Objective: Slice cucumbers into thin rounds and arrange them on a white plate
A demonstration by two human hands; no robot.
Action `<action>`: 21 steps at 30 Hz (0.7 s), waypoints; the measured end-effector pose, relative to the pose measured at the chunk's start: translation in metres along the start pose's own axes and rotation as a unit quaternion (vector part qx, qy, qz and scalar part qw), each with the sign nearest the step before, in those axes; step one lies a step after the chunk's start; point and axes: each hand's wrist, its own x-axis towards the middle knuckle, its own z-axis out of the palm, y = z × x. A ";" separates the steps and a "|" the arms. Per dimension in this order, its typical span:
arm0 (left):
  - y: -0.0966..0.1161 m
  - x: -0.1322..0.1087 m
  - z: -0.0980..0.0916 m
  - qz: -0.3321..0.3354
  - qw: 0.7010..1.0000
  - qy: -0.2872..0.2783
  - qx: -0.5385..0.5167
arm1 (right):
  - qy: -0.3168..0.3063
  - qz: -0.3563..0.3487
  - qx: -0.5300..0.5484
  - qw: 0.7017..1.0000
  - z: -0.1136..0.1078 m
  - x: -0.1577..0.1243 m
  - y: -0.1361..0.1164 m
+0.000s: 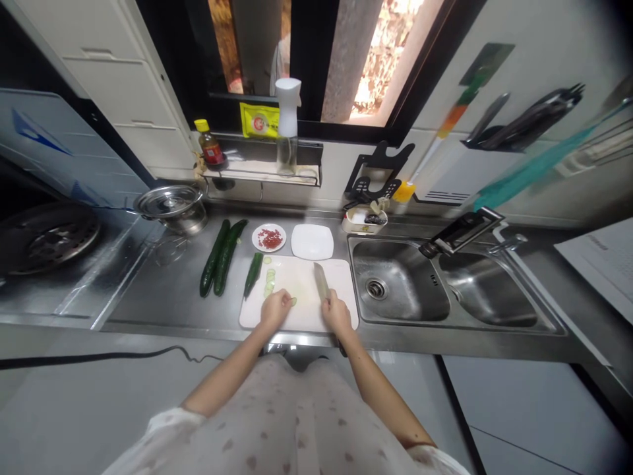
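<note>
My left hand (277, 308) is pinched on a small cucumber slice (293, 301) over the left part of the white cutting board (302, 323). My right hand (337, 311) grips the handle of a kitchen knife (321, 280), its blade pointing away from me above the board's right side. Several thin cucumber slices (270, 277) lie in a rough column along the board's left. Beside them a cut piece of cucumber (254, 274) rests across the board's left edge. Two whole cucumbers (226, 264) lie on the steel counter farther left.
Behind the board stand a white plate of small red pieces (270, 239) and a bare white plate (312, 242). A double sink (403, 280) is on the right. At the left are a lidded steel pot (173, 208) and a stove (47, 237). A shelf (252, 169) holds bottles.
</note>
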 end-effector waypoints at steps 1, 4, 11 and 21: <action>-0.004 -0.003 -0.001 -0.005 1.000 0.004 -0.010 | 0.002 -0.002 0.001 1.000 0.000 0.000 0.000; -0.021 -0.007 -0.007 -0.023 0.999 0.025 -0.036 | 0.006 -0.004 0.002 1.000 0.001 0.000 0.000; -0.057 0.001 -0.020 -0.080 0.995 0.063 -0.019 | 0.005 -0.007 -0.006 1.000 0.001 -0.001 -0.001; -0.064 0.008 -0.021 -0.089 0.993 0.065 0.039 | 0.004 -0.006 -0.008 1.000 0.002 0.000 -0.001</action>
